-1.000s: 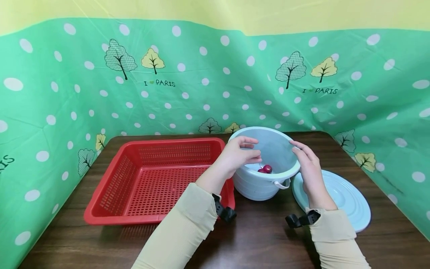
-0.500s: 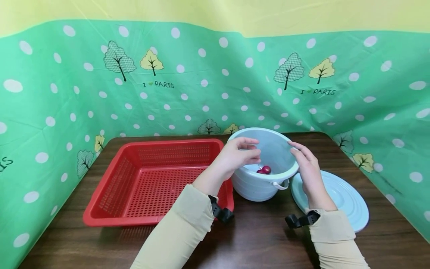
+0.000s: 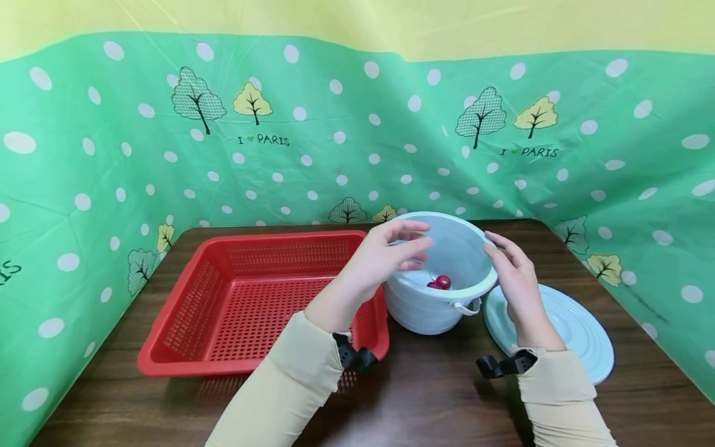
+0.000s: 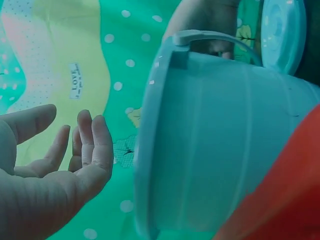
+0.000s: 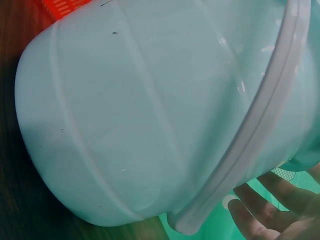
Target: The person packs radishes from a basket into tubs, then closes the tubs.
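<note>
A pale blue bucket (image 3: 424,315) stands upright, its lid off. At its bottom lie dark red, round, glossy fruit-like things (image 3: 442,282), partly hidden by the near rim. Over the bucket's left rim hovers my left hand (image 3: 382,254), fingers loosely bent and apart; the left wrist view shows nothing in its grasp. My right hand (image 3: 519,288) is at the bucket's right rim, fingertips right beside the edge. In the right wrist view its fingers (image 5: 265,212) are spread past the rim, holding nothing.
A red perforated plastic basket (image 3: 159,363) sits left of the bucket, its right end behind my left forearm. The blue lid (image 3: 581,335) lies flat on the brown table (image 3: 436,397) at right, partly under my right arm. A green patterned cloth (image 3: 313,167) hangs behind.
My left hand has shifted slightly left and up, its fingers spreading wider. The right hand has barely moved, and the bucket, basket and lid keep their places.
</note>
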### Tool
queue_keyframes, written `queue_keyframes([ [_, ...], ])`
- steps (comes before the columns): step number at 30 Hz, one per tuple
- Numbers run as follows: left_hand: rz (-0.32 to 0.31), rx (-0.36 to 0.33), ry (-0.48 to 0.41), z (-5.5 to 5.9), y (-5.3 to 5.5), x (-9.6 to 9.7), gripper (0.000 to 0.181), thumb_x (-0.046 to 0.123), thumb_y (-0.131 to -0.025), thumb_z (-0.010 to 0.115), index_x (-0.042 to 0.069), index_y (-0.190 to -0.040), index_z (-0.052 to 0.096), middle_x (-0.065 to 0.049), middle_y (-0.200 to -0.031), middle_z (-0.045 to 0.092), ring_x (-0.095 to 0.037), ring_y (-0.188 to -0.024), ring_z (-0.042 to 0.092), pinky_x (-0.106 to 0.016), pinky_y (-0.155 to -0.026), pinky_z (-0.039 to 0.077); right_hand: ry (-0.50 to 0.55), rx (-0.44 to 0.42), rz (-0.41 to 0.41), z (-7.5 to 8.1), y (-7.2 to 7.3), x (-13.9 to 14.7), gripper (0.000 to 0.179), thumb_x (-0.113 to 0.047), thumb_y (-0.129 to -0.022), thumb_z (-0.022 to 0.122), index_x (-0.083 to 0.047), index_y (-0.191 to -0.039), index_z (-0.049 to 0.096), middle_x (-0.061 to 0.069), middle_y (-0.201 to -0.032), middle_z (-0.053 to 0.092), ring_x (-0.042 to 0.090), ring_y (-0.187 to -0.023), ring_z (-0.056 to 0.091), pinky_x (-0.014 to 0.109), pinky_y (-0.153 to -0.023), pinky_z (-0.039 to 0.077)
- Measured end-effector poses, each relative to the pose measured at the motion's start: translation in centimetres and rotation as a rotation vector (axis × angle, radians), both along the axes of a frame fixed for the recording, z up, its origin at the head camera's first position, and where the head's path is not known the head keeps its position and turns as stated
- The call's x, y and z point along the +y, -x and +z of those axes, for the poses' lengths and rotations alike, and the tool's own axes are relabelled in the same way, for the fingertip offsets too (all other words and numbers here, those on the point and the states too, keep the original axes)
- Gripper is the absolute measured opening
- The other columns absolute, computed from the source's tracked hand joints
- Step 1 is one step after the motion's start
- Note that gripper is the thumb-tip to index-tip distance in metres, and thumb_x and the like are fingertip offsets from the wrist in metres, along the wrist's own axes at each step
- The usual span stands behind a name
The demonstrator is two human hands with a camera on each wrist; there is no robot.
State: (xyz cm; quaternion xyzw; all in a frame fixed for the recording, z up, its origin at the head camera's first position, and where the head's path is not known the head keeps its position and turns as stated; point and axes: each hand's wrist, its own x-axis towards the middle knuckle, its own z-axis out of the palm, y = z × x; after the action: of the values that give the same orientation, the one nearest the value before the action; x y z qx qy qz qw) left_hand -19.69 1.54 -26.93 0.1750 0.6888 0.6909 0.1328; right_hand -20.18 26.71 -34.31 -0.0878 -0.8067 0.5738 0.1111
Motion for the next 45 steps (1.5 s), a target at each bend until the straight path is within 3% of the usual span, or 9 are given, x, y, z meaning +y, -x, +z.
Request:
queue_keyframes([
  [6,0.014,0.014,-0.005,0.5,-0.3,-1.2,0.036,0.018,-0.096,0.066,0.011,-0.131,0.062,-0.008,-0.121,0.061,-0.018,-0.096,0.071,-0.033,-0.090,0.058,-0.012,-0.022,0.011,0.3,-0.2,0.4,0.056,-0.052,-0.102,0.042,-0.026,-0.151,0.042,0.014,-0.155,0.038,0.020,-0.125,0.043,0.034,-0.096,0.041],
  [11,0.009,0.014,-0.027,0.7,-1.1,-1.8,0.036,0.017,-0.096,0.065,0.010,-0.132,0.061,-0.009,-0.121,0.061,-0.019,-0.097,0.070,-0.033,-0.091,0.057,-0.028,-0.001,-0.001,0.6,-0.3,0.8,0.055,-0.050,-0.101,0.045,-0.026,-0.150,0.043,0.007,-0.141,0.050,0.008,-0.108,0.050,0.023,-0.081,0.047],
  [17,-0.034,0.059,-0.025,0.7,-2.8,-1.5,0.036,0.015,-0.097,0.063,0.007,-0.131,0.061,-0.012,-0.120,0.063,-0.021,-0.096,0.070,-0.033,-0.089,0.058,0.093,0.127,0.007,1.8,-0.9,1.8,0.051,-0.041,-0.099,0.057,-0.018,-0.145,0.051,-0.019,-0.111,0.061,-0.004,-0.089,0.063,0.011,-0.071,0.052],
  [25,-0.105,0.036,-0.025,-0.5,-4.6,0.2,0.032,0.016,-0.095,0.066,0.011,-0.127,0.064,-0.007,-0.117,0.068,-0.024,-0.098,0.070,-0.028,-0.087,0.057,0.155,0.264,0.079,3.1,-2.1,3.4,0.039,-0.029,-0.099,0.061,-0.016,-0.135,0.057,-0.017,-0.112,0.065,-0.003,-0.096,0.063,0.007,-0.078,0.051],
  [29,-0.146,0.020,-0.047,-1.2,-4.9,0.9,0.032,0.016,-0.096,0.065,0.010,-0.128,0.064,-0.006,-0.118,0.067,-0.029,-0.104,0.069,-0.027,-0.089,0.056,0.118,0.268,0.135,3.6,-2.5,4.5,0.035,-0.026,-0.099,0.060,-0.020,-0.134,0.058,-0.019,-0.114,0.066,-0.004,-0.099,0.063,0.006,-0.080,0.049],
  [32,-0.170,0.018,-0.066,-1.8,-5.1,1.5,0.034,0.015,-0.096,0.064,0.008,-0.129,0.062,-0.007,-0.122,0.066,-0.027,-0.107,0.068,-0.026,-0.091,0.055,0.022,0.234,0.149,3.8,-3.0,5.4,0.041,-0.028,-0.100,0.058,-0.020,-0.140,0.053,-0.023,-0.114,0.064,-0.007,-0.102,0.061,0.005,-0.080,0.047],
  [39,-0.209,0.002,-0.036,-3.2,-5.9,3.6,0.035,0.017,-0.096,0.065,0.011,-0.130,0.063,-0.004,-0.126,0.067,-0.008,-0.107,0.068,-0.018,-0.092,0.051,-0.202,0.140,0.143,3.6,-3.5,7.3,0.051,-0.032,-0.103,0.052,-0.020,-0.151,0.040,-0.033,-0.111,0.056,-0.015,-0.103,0.054,0.003,-0.081,0.044],
  [45,-0.319,-0.028,0.009,-4.6,-6.6,5.3,0.038,0.019,-0.098,0.060,0.015,-0.136,0.059,0.006,-0.130,0.065,0.004,-0.112,0.062,-0.015,-0.091,0.049,-0.309,0.043,0.145,3.2,-3.7,8.5,0.058,-0.039,-0.103,0.050,-0.025,-0.155,0.032,-0.029,-0.121,0.052,-0.018,-0.103,0.047,0.001,-0.086,0.040],
])
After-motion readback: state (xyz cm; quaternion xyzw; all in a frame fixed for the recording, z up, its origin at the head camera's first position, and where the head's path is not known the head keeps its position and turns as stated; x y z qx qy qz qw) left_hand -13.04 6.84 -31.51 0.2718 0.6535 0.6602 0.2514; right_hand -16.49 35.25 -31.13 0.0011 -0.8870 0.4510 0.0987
